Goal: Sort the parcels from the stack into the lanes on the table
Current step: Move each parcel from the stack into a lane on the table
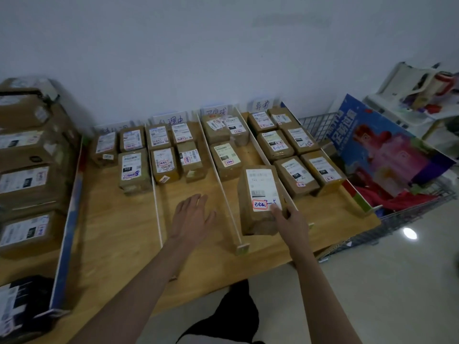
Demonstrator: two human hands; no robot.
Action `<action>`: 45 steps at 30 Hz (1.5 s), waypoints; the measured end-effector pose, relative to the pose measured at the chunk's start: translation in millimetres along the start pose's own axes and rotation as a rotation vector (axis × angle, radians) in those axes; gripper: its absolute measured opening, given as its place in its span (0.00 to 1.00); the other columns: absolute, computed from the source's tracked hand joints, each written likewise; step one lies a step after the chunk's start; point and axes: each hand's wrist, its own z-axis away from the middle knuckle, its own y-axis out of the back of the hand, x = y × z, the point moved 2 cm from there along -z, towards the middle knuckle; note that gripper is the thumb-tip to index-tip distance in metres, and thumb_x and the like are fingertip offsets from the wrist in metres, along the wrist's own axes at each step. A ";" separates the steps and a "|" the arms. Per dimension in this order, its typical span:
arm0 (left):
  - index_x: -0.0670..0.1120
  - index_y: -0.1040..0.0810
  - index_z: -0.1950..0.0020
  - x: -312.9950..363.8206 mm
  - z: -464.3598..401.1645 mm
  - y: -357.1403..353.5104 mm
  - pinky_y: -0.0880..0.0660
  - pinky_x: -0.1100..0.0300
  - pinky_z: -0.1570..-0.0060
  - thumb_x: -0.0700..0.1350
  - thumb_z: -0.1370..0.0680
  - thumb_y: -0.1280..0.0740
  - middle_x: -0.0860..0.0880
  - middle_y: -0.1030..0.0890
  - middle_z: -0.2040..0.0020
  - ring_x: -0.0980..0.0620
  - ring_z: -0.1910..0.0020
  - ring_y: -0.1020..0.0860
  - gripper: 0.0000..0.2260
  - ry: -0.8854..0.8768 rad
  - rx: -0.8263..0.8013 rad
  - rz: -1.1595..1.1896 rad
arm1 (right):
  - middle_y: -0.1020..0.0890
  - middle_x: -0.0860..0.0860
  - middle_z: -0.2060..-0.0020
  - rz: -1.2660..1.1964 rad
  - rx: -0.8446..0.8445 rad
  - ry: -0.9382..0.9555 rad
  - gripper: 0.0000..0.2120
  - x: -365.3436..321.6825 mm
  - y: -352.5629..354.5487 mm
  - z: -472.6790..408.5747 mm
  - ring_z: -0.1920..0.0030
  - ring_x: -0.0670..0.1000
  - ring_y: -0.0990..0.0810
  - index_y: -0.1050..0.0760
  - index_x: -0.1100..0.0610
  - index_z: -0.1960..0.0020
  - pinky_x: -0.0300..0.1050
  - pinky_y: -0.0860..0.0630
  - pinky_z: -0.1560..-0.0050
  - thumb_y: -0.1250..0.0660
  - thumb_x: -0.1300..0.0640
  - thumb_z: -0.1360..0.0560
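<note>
Brown cardboard parcel [258, 199] in the third lane from the left, near end gripped by right hand [289, 217], thumb on the white shipping label beside a red-framed stamp, fingers curled round the right edge against the white divider [278, 180]. Resting at the near end of that lane's row, long side running up the lane, behind two flat parcels [224, 161] and a doubled pair at the far end [223, 129]. Left hand [192, 217] flat and spread, palm down, fingers straight, holding nothing, over bare wood of the second lane; touching the surface or hovering above it: cannot tell.

Light wooden table [119, 234] split by thin white strips [229, 202] into four lanes running away toward the wall. Handwritten paper tags [214, 111] upright at the far end of each lane. First lane on the left: three labelled parcels [131, 168]. Second lane: four parcels [164, 165] in two pairs. Fourth lane, rightmost: six parcels [296, 177] in two columns.

Stack of larger brown parcels [27, 184] at the left side, behind a blue-edged board [70, 214], white labels facing up, a black one [22, 304] nearest.

Wire basket [397, 214] to the right of the table, holding a blue and pink printed board [387, 150] and red fabric [387, 197]. White shelf unit [407, 100] further right against the pale wall.
</note>
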 end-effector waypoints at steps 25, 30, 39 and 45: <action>0.45 0.29 0.30 38.7 -240.9 -76.7 0.33 0.48 0.33 0.57 0.19 0.46 0.45 0.26 0.33 0.44 0.34 0.27 0.23 0.266 -0.069 0.095 | 0.17 0.48 0.52 0.216 -0.192 0.068 0.17 -49.5 -56.8 -331.3 0.51 0.47 0.19 0.22 0.54 0.44 0.44 0.21 0.53 0.35 0.41 0.22; 0.46 0.29 0.30 35.7 -249.2 -82.8 0.33 0.49 0.33 0.57 0.20 0.46 0.47 0.25 0.33 0.46 0.34 0.28 0.24 0.292 -0.079 0.130 | 0.19 0.51 0.49 0.278 -0.228 0.024 0.21 -44.5 -83.8 -355.8 0.49 0.51 0.19 0.24 0.56 0.44 0.52 0.19 0.50 0.35 0.39 0.23; 0.47 0.26 0.32 27.4 -243.3 -84.8 0.30 0.49 0.34 0.60 0.22 0.49 0.47 0.23 0.35 0.47 0.35 0.26 0.26 0.310 -0.071 0.118 | 0.22 0.57 0.42 0.356 -0.273 -0.041 0.22 -37.6 -105.3 -369.6 0.43 0.57 0.21 0.27 0.62 0.38 0.57 0.21 0.43 0.36 0.44 0.20; 0.45 0.26 0.30 28.1 -235.5 -77.4 0.32 0.49 0.32 0.59 0.20 0.49 0.46 0.24 0.34 0.46 0.34 0.26 0.27 0.313 -0.086 0.088 | 0.25 0.57 0.36 0.349 -0.292 -0.020 0.25 -40.3 -107.0 -364.5 0.35 0.59 0.25 0.31 0.61 0.31 0.60 0.25 0.37 0.37 0.46 0.20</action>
